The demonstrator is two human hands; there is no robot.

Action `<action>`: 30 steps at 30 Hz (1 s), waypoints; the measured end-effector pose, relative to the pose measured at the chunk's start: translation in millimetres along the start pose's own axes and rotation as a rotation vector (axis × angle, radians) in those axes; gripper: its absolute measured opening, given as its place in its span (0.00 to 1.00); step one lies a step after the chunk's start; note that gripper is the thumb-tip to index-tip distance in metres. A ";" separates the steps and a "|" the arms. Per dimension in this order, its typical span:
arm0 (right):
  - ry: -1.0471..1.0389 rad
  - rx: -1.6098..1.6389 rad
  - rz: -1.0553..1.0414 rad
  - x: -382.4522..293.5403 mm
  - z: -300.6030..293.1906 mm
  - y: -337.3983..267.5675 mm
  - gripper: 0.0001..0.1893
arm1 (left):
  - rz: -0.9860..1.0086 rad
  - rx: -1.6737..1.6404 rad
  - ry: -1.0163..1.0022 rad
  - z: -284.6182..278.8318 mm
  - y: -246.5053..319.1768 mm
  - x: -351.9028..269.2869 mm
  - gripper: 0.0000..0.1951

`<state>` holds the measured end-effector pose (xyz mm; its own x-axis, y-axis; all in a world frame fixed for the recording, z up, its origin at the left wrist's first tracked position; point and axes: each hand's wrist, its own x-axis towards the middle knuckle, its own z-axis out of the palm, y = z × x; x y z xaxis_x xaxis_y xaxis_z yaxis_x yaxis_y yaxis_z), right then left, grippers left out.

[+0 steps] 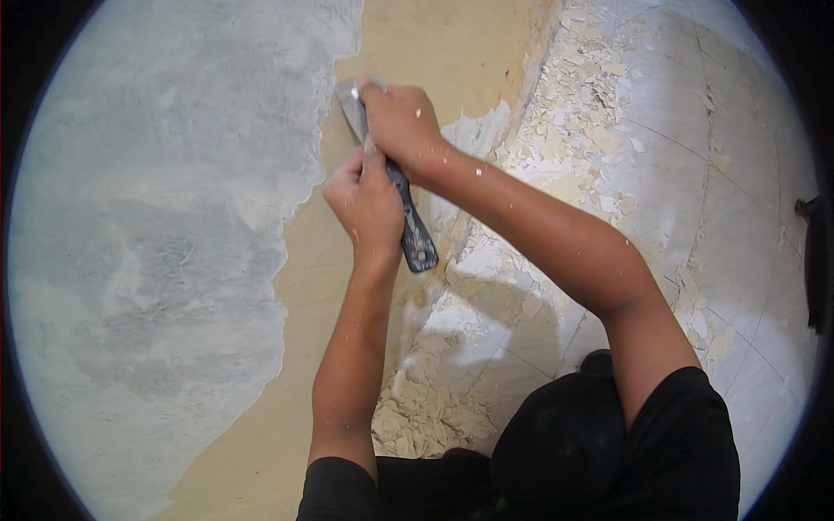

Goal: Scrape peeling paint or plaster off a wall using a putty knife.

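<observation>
Both my hands are on one putty knife with a dark handle point(419, 241) and a wide metal blade point(352, 107). My left hand point(368, 202) grips it where the handle meets the blade. Farther up, my right hand point(401, 124) holds the blade's side, its fingers partly hiding the metal. The blade lies against the wall near the ragged edge between grey bare plaster point(195, 195) and yellowish paint point(430, 39). Small flakes cling to my right forearm.
Peeled paint flakes point(586, 117) are strewn along the wall's foot and over the tiled floor point(749, 169). More flakes point(430, 417) lie in a heap close to my body. A dark object point(818, 260) stands at the far right rim.
</observation>
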<state>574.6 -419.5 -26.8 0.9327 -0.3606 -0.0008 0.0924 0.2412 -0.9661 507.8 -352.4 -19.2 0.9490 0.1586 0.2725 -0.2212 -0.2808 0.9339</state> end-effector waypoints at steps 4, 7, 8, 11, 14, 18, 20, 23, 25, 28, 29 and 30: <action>-0.001 -0.004 0.016 -3.5 0.6 -2.5 0.26 | -0.017 0.016 0.007 -3.4 0.1 6.7 0.15; 0.015 0.142 0.034 8.3 1.9 -8.6 0.25 | -0.080 0.008 -0.067 4.2 23.5 8.7 0.14; 0.013 0.190 0.050 9.6 2.2 -8.4 0.25 | -0.081 0.009 -0.063 3.3 23.9 8.1 0.14; -0.013 0.187 0.057 1.9 2.8 -2.7 0.24 | -0.084 -0.034 -0.033 0.6 24.5 2.9 0.14; -0.003 0.121 0.037 7.2 2.3 -4.7 0.23 | -0.118 -0.049 -0.001 0.8 17.4 2.9 0.14; 0.039 0.244 0.121 15.6 1.9 -28.0 0.24 | -0.048 0.081 -0.065 8.1 42.4 20.0 0.14; 0.006 0.397 0.202 12.3 -6.1 -31.9 0.26 | -0.131 0.074 -0.086 13.1 50.3 16.6 0.15; -0.036 0.211 0.119 2.9 -2.5 -18.3 0.26 | -0.106 0.103 -0.027 4.7 38.6 7.2 0.15; -0.004 0.283 0.114 -1.2 4.6 -14.1 0.23 | -0.121 0.069 -0.027 0.2 31.8 4.6 0.16; 0.010 0.266 0.211 11.0 7.6 -21.1 0.25 | -0.159 0.079 -0.070 -1.8 40.8 17.1 0.16; 0.010 0.262 0.219 12.7 5.5 -21.6 0.25 | -0.177 0.118 -0.122 1.8 47.2 22.3 0.16; 0.011 0.391 0.266 12.6 -0.2 -29.8 0.24 | -0.208 0.049 -0.123 7.6 53.4 22.7 0.16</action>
<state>583.6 -431.4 1.9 0.9381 -0.2497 -0.2401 -0.0229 0.6468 -0.7623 519.3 -371.0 35.1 0.9939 0.1021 0.0420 -0.0095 -0.3005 0.9537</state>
